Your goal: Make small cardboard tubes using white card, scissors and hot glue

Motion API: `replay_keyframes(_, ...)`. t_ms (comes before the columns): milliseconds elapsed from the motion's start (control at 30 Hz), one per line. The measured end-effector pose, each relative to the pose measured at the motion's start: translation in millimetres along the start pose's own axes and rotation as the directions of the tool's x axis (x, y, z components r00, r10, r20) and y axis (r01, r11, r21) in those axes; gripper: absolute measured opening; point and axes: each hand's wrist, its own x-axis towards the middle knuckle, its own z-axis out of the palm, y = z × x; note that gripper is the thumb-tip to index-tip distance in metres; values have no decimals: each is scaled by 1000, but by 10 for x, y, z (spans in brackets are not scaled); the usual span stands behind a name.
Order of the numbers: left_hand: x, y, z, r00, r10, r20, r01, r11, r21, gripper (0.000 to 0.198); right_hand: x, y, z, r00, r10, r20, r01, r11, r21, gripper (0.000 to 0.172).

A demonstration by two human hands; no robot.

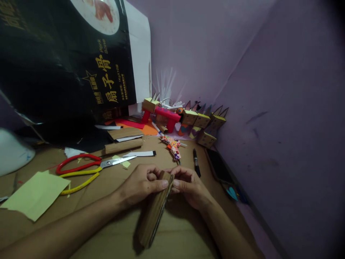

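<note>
A long folded cardboard strip [155, 214] slants over the table, its near end low and its far end between my hands. My left hand [144, 183] is closed on the strip's upper left side, thumb lying on its face. From the right, my right hand [190, 185] pinches the strip's open edge near the top, thumb and fingers together. Beyond my hands lies a glue gun [172, 144] with a colourful pattern. Scissors [83, 169] with one red and one yellow handle rest left of my left hand, their blades partly apart.
Yellow-green paper [37, 194] lies at the left. Cardboard strips [124, 145] are stacked behind the scissors. A black marker [196, 163] and a phone [218, 165] are at the right. Small cardboard figures [203, 120] line the purple wall; a large black box [67, 61] stands back left.
</note>
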Motion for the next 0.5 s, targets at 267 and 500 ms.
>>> replay_keyframes(267,-44,6,-3,999,32,6,-32,999,38,27,-25,24,73,999,-22,-47,28,991,130,74)
replay_keyframes(500,-61,53,44,996,74,-48,-65,985,158,22,-34,47,95,996,-33,-87,43,993,113,77)
